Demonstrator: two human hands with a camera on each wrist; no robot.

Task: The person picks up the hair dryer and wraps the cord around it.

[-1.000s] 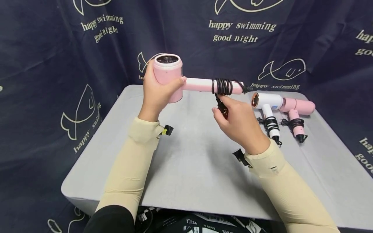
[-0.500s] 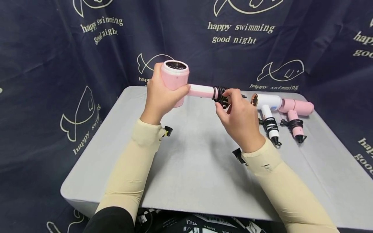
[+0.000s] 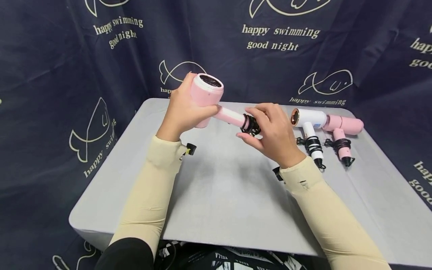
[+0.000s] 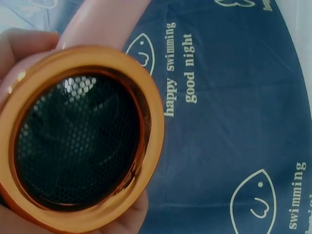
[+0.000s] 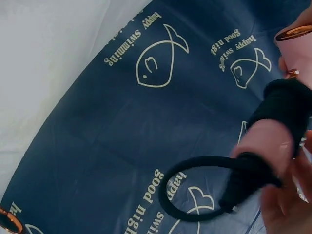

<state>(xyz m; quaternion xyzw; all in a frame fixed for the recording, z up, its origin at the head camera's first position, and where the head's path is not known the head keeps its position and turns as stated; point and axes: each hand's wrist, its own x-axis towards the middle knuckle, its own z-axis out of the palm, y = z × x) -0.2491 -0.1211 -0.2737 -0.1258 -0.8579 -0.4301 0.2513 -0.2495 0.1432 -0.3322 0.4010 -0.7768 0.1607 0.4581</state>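
A pink hair dryer [image 3: 206, 93] is held above the table, its handle slanting down to the right. My left hand [image 3: 185, 108] grips it around the barrel, thumb toward the handle's base. In the left wrist view its copper ring [image 4: 155, 117] frames a dark mesh. Black cord [image 3: 249, 123] is wound round the lower handle. My right hand [image 3: 278, 131] is at this coil, with thumb and bent fingers on either side of it; I cannot tell whether they pinch it. In the right wrist view a black cord loop [image 5: 168, 190] sticks out from the handle's end.
At the right of the grey-covered table [image 3: 216, 202] lie a white hair dryer [image 3: 315, 118] and another pink hair dryer [image 3: 351, 125], side by side, cords wound on their handles. A dark blue printed curtain [image 3: 236, 67] hangs behind and at both sides.
The pink hair dryer has come down a little and right, its handle tilting from nearly level to sloping downward. My right hand's index finger has gone from pressing under the coil to bending over it.
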